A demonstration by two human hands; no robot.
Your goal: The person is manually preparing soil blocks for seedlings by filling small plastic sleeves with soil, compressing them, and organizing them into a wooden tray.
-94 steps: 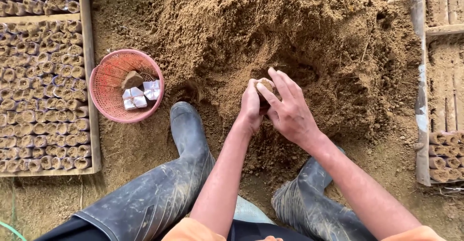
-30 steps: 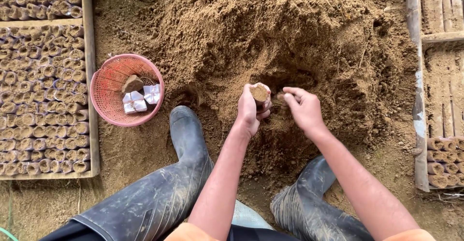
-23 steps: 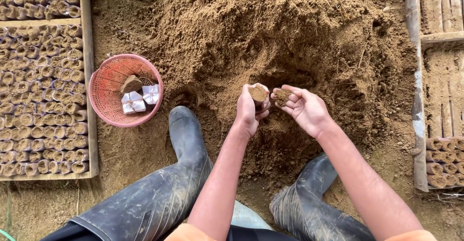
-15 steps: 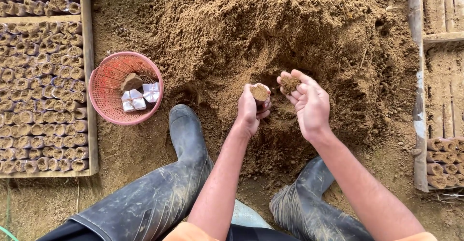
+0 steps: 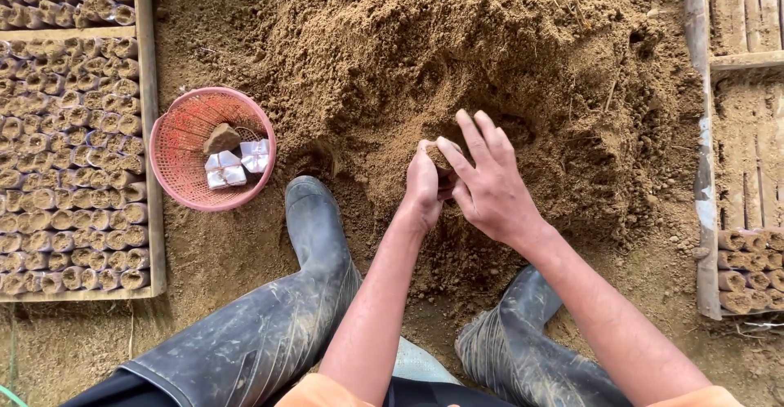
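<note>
Gripping a small soil-filled pot [image 5: 437, 155] (brown, crumb-coated), the left hand [image 5: 422, 191] holds while the right hand [image 5: 488, 185] covers it.

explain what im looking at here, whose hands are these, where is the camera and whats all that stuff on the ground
The camera sits on a person's head and looks down, so these are that person's own bare hands, with dark rubber boots below. The left hand holds a small soil-filled cylindrical pot; the right hand presses its fingers over the pot's top. Behind them lies a big mound of loose brown soil. At left, a round pink plastic basket holds small white folded packets, beside a wooden tray packed with rows of filled pots.
</note>
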